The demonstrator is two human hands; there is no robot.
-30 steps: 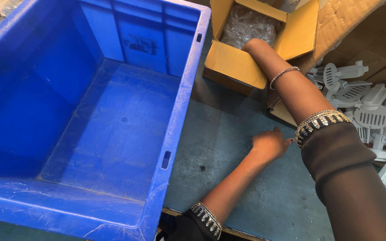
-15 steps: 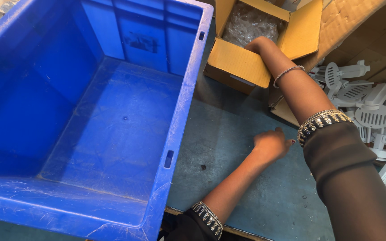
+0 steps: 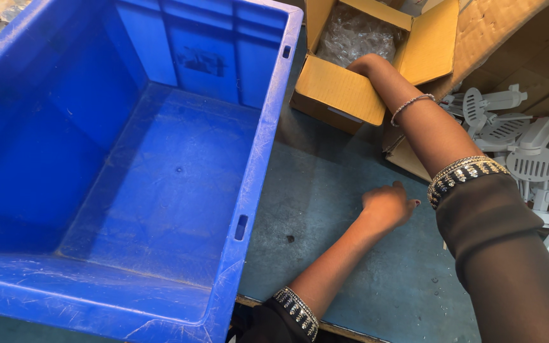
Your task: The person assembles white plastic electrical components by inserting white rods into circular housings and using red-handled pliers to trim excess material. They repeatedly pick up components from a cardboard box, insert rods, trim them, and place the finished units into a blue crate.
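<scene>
My right hand's fingers were out of sight, sunk into the open cardboard box (image 3: 338, 95), so I could not tell whether they were spread or closed on anything. Only the back of the right hand (image 3: 365, 65) showed at the box's near wall, just beside the crinkled clear plastic wrap (image 3: 354, 35) that filled the box. A thin bracelet (image 3: 411, 105) sat on that wrist, and higher up the forearm a beaded cuff (image 3: 465, 174) edged my dark sleeve (image 3: 509, 267).

My left hand (image 3: 386, 206) lay low over the grey-blue table (image 3: 325, 190), fingers curled loosely inward and holding nothing that I could see; it was tucked just under my right forearm. Whether it touched the table I could not tell.

The box stood at the far side of the table, flaps open, its near corner just beside the rim of a big blue plastic crate (image 3: 160, 165) that took up the left half of my view. To the right of the box, beside a sheet of flat cardboard (image 3: 497, 32), lay a heap of white plastic parts (image 3: 528, 159).
</scene>
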